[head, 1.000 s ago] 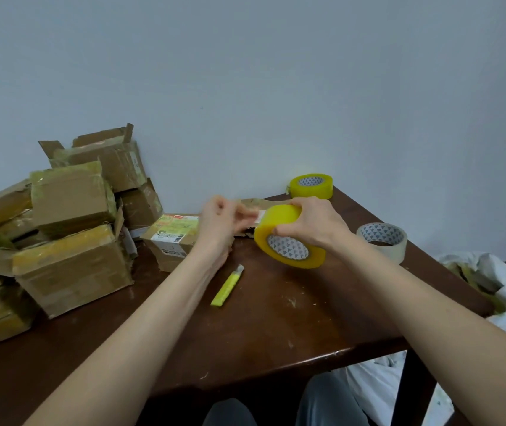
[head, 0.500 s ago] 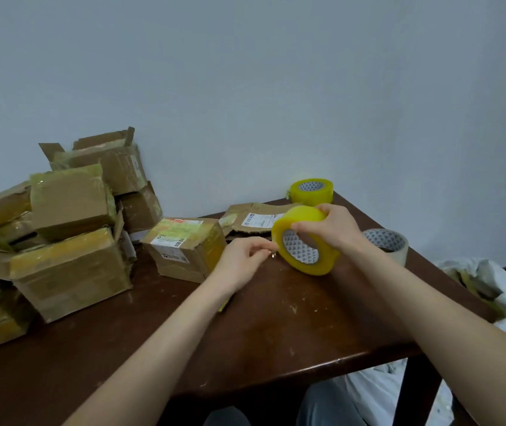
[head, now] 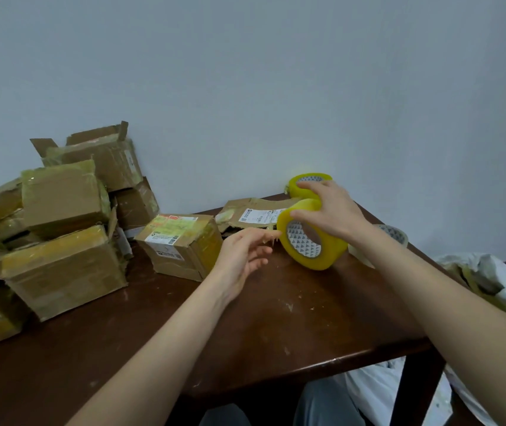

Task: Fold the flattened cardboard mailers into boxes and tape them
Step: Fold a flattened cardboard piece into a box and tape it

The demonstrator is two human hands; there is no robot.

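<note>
Currently clasping the yellow tape roll (head: 322,256) from above with the right grip (head: 334,213), fingers draped over its rim, thumb on the near face. Holding it on edge, low over the bench (head: 276,327); touching the wood or not, cannot tell. Extending the left grip (head: 242,256) from 8 o'clock of the roll, palm up, fingers loosely spread, clasping nothing, tips just beside the rim. At 10 o'clock, lying flat: a torn flattened mailer (head: 251,215). At 9 o'clock, apart: a small taped box (head: 181,244), a pile of taped boxes (head: 61,241) beyond. At 12 o'clock, a second yellow roll (head: 295,189); at 3 o'clock, a pale roll (head: 394,233).
</note>
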